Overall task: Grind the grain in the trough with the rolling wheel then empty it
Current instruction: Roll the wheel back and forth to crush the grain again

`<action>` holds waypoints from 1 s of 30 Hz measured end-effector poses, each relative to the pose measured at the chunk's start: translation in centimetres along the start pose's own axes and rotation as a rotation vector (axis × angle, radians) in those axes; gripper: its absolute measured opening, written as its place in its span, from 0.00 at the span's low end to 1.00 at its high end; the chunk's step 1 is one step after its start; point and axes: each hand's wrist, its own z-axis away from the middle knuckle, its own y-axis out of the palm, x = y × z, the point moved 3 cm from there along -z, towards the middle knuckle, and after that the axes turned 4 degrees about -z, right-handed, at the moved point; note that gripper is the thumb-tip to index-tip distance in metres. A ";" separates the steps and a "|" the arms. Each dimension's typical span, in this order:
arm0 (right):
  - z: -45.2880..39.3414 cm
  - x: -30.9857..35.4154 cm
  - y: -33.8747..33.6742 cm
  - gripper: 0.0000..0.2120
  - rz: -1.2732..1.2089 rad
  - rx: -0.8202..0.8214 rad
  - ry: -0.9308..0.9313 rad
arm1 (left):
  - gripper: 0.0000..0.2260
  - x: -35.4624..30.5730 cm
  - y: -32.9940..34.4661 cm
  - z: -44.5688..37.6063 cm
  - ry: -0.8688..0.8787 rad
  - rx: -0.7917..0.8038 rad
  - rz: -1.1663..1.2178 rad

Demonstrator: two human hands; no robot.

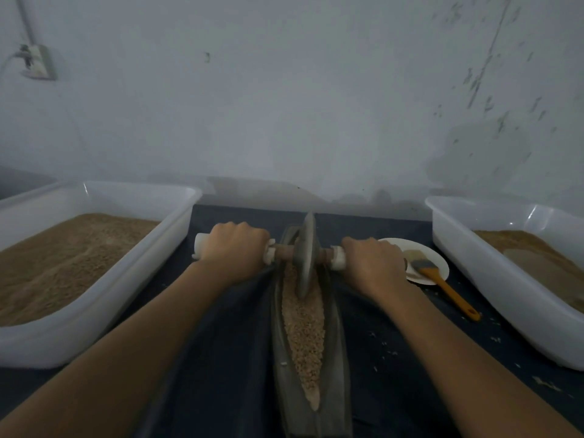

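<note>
A long, dark, boat-shaped trough (339, 358) is laid lengthwise on the bench, running from 6 o'clock toward 12 o'clock at the middle of the view. Pale, coarse grain (303, 330) is heaped along its channel, tapering to a point at the near end. A grey wheel (306, 254) is stood upright on edge in the far part of the channel, its rim pressed into the grain. A wooden axle (284, 251) is passed through its hub, with white sleeves at both ends.

The left hand (235, 249) is curled over the axle's left sleeve at 9 o'clock of the wheel, knuckles up; its grip is closed round the sleeve. The right hand (374, 263) is wrapped likewise round the right sleeve at 3 o'clock. Both forearms are stretched forward from the lower corners.

The bench is covered by a dark cloth (221, 358), on which stray grains are scattered at 4 o'clock. A white tub (132, 289) of brown meal is set at 9 o'clock, and a second tub (493, 273), partly filled, at 3 o'clock. Between the right hand and that tub a small white plate (441, 273) is placed, and a brush (442, 282) with an orange handle is laid across it. A pale, stained wall (284, 105) is seen behind, with a socket (38, 61) at 10 o'clock.
</note>
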 end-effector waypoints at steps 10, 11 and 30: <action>12.4 1.1 -5.9 0.17 -0.043 0.054 -0.178 | 0.16 -2.1 -5.8 12.4 0.022 0.237 0.070; 12.7 1.3 -6.2 0.18 -0.027 0.052 -0.193 | 0.14 -2.1 -5.9 12.7 0.023 0.273 0.090; 4.1 2.4 -3.8 0.11 0.144 -0.073 -0.176 | 0.12 -1.1 -0.2 6.0 -0.109 0.016 0.113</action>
